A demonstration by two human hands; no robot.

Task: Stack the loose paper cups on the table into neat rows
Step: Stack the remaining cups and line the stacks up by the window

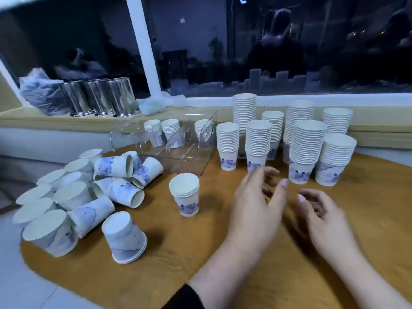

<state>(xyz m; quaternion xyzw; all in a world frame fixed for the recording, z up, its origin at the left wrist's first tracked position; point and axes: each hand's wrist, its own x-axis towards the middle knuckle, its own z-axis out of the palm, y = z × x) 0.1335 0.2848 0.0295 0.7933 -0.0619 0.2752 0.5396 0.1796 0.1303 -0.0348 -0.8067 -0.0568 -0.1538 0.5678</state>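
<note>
Both hands are bare, the left hand (252,204) and right hand (321,217) without rings or gloves, and a dark sleeve cuff (185,297) shows at six o'clock on the left forearm.

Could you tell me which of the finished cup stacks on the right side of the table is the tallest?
The stack at the back left, against the window ledge: its rim stands above every other stack in that group.

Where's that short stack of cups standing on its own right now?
In the head view the short stack stands upright left of centre, between the loose cups and the left hand, just in front of the clear holder.
</note>
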